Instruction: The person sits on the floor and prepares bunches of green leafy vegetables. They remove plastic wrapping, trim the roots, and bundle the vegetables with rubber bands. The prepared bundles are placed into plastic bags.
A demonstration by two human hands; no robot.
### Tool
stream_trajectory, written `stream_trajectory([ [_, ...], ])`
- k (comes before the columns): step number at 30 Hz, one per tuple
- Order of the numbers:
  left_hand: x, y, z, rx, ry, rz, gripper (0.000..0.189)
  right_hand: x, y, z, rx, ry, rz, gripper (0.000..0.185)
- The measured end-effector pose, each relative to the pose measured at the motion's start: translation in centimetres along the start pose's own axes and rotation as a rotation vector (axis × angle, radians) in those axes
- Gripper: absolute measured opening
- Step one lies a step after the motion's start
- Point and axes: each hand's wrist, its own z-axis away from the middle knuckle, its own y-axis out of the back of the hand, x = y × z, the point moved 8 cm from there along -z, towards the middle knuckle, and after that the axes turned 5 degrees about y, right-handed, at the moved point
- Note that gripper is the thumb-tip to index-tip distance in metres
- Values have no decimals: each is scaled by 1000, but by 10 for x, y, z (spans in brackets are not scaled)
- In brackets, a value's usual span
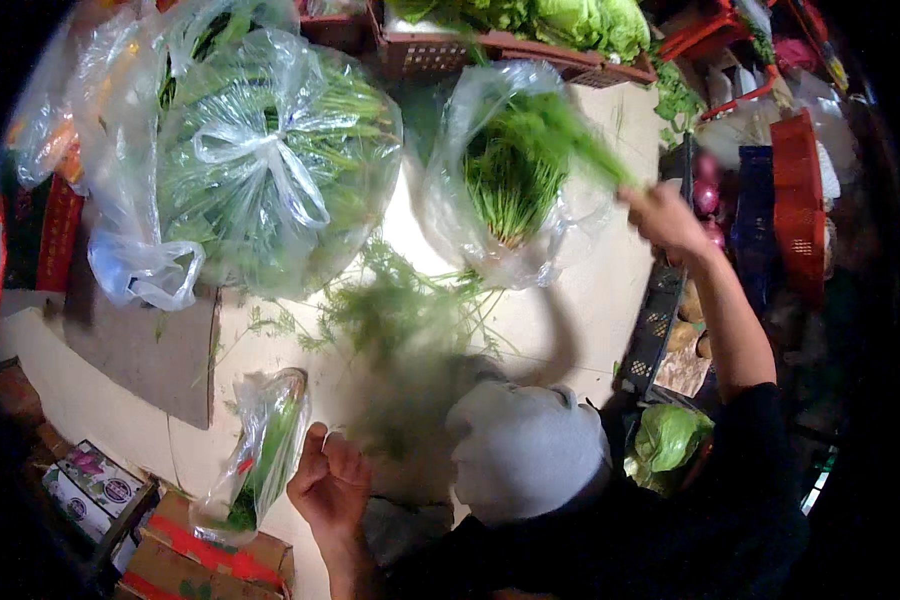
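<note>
My right hand (664,216) grips a bunch of leafy herbs (598,150) by its stems; the bunch is blurred. Its leafy end lies over an opened clear plastic bag (450,161) holding more thin-stemmed greens (514,180). My left hand (330,476), fingers loosely curled and holding nothing visible, is beside a small clear bag of long greens (274,442). Between the hands, feathery green sprigs (397,311) lie loose on the pale tabletop (600,315), partly blurred. A large knotted clear bag of greens (270,202) sits at the upper left.
A light grey cap (529,450) covers part of the lower middle. Brown crates (435,56) with lettuce (570,26) stand at the far edge. Along the right are a black crate (645,345), red onions (706,196), a red basket (799,202) and a cabbage (669,435). Cardboard boxes (210,551) sit lower left.
</note>
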Motion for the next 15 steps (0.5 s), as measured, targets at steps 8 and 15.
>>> stream_trajectory([
  [8,12,-20,-5,-162,68,-15,28,-7,86,101,109,40,68,28],
  [15,30,-41,18,-187,-95,-406,18,-150,11,194,-206,374,-298,24],
])
